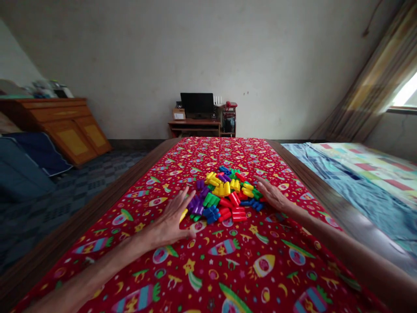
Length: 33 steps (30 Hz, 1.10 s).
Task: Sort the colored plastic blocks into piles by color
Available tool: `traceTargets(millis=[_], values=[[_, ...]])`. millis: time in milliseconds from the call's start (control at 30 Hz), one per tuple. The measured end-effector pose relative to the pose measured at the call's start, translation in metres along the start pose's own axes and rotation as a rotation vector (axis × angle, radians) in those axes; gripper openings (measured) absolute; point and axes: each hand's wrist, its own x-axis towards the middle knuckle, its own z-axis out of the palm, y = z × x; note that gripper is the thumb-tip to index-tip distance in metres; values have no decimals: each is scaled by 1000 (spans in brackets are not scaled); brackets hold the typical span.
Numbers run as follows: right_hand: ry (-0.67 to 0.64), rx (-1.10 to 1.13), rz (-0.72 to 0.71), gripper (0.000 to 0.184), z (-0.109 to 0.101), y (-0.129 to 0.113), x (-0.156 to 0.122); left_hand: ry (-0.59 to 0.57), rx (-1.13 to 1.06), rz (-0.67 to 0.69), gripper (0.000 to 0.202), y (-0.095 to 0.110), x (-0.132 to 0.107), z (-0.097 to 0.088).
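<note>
A loose pile of plastic building blocks [224, 189] in yellow, red, green, blue and purple lies on the red patterned cloth [224, 269]. At the pile's left edge is my left hand [174, 215], fingers spread and thumb apart, beside the purple blocks [196, 204] and partly over a yellow block [183, 215]. On the other side, my right hand [272, 195] rests at the right edge with its fingers stretched toward the blue blocks [254, 203] and green blocks. Neither hand holds a block.
The cloth covers a long table with dark wooden edges [302, 174]. Beyond it, a desk [195, 124] with a monitor [197, 104] stands against the wall. A wooden cabinet [71, 126] is at the left; a bed [368, 174] lies at the right.
</note>
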Motion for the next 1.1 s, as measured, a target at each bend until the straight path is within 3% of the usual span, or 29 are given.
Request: traceTargets(millis=[100, 200, 333, 467, 567, 667, 767, 867, 967, 1100], values=[[-49, 14, -40, 67, 33, -16, -18, 38, -77, -25, 112, 14, 6, 22], [-79, 25, -143, 62, 50, -47, -27, 150, -183, 21, 114, 30, 33, 34], [39, 23, -241, 58, 34, -64, -5, 299, -267, 72, 104, 35, 71, 26], [144, 37, -139, 66, 18, -38, 47, 424, -291, -85, 83, 17, 113, 18], [55, 105, -36, 74, 28, -19, 80, 308, -343, -312, 67, -4, 147, 25], [-102, 193, 12, 81, 48, -17, 94, 110, -427, -415, 73, -16, 167, 34], [-226, 316, -24, 87, 57, -29, 86, -15, -510, -313, 81, -13, 166, 34], [-299, 432, -62, 81, 46, -43, 69, -134, -667, -162, 79, -2, 152, 24], [-288, 482, -49, 77, 29, -48, 62, -61, -702, -173, 77, 1, 146, 15], [-66, 391, 45, 82, 27, -37, 77, 147, -412, -217, 66, -13, 173, 17]])
